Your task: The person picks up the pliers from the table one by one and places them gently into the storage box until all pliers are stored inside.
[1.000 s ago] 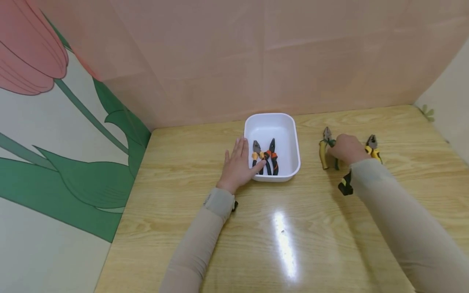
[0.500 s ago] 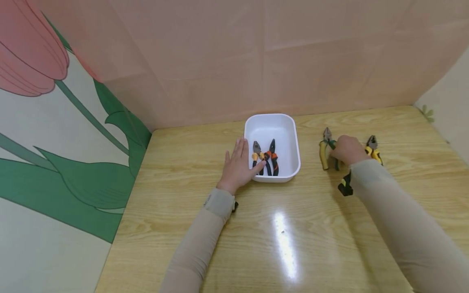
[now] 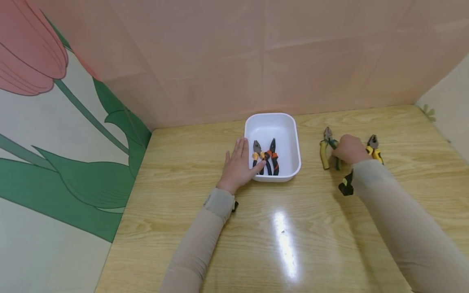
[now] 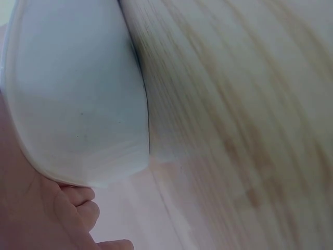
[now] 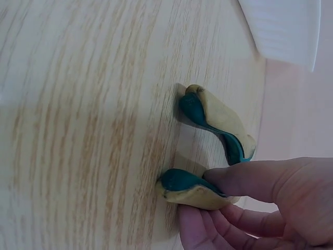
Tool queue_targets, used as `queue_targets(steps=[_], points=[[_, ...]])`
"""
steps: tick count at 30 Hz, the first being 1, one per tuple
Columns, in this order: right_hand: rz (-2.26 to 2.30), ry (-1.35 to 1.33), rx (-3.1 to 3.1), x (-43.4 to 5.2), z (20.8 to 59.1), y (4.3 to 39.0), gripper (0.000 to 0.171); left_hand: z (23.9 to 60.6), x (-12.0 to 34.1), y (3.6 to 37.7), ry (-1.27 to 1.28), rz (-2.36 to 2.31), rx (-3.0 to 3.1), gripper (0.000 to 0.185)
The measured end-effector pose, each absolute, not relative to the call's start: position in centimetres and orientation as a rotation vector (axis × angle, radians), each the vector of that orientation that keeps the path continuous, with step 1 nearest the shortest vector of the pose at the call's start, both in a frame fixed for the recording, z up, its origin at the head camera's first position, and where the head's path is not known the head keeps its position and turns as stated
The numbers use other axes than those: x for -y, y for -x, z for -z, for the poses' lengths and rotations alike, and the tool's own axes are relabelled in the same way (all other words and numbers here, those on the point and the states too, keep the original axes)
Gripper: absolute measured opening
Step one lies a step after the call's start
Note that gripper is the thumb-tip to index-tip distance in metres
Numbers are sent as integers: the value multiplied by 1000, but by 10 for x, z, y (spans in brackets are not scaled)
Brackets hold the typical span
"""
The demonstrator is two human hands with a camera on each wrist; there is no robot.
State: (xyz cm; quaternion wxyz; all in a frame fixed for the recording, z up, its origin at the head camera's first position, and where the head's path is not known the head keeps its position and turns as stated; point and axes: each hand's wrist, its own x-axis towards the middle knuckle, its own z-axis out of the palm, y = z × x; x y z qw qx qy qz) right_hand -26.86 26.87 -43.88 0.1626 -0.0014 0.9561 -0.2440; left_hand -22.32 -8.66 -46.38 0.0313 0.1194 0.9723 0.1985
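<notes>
Light wooden table (image 3: 293, 228) with wavy grain and a glossy patch of reflected light, closed in by pale pink panels at the back and a tulip-printed panel on the left. Near the table's centre, a smooth white plastic tub (image 3: 289, 122), rectangular with rounded corners and a rolled rim. Inside it, two pliers side by side, heads pointing away: one with black and yellow handles (image 3: 256, 156), one with black and orange handles (image 3: 272, 156).

Left hand (image 3: 239, 166) laid flat against the tub's left wall, fingers straight and relaxed, thumb touching the rim; in the left wrist view, only the tub's curved white wall (image 4: 78, 104) and fingertips at its base.

Right of the tub, well apart from it, green-and-yellow pliers (image 3: 326, 148) flat on the table, grey metal head pointing away, handles curved and spread. Right hand (image 3: 349, 148) over them, thumb and fingers pinching one rubbery handle (image 5: 195, 190), shown close in the right wrist view; other handle free beside it. Just right of that hand, another pair with yellow handles (image 3: 373, 148), partly hidden by the hand. Black wrist strap (image 3: 345, 185) below the right sleeve.
</notes>
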Motion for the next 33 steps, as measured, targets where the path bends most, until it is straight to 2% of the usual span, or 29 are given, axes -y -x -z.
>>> queue_targets(steps=[6, 24, 33], points=[[713, -4, -2722, -269, 437, 267, 21, 464, 87, 224, -368, -613, -2999, 101], [802, -25, -2745, -278, 450, 272, 41, 466, 86, 225, -369, -615, -3007, 100], [952, -96, -2617, -285, 454, 276, 40, 463, 86, 225, -351, -590, -2999, 100]])
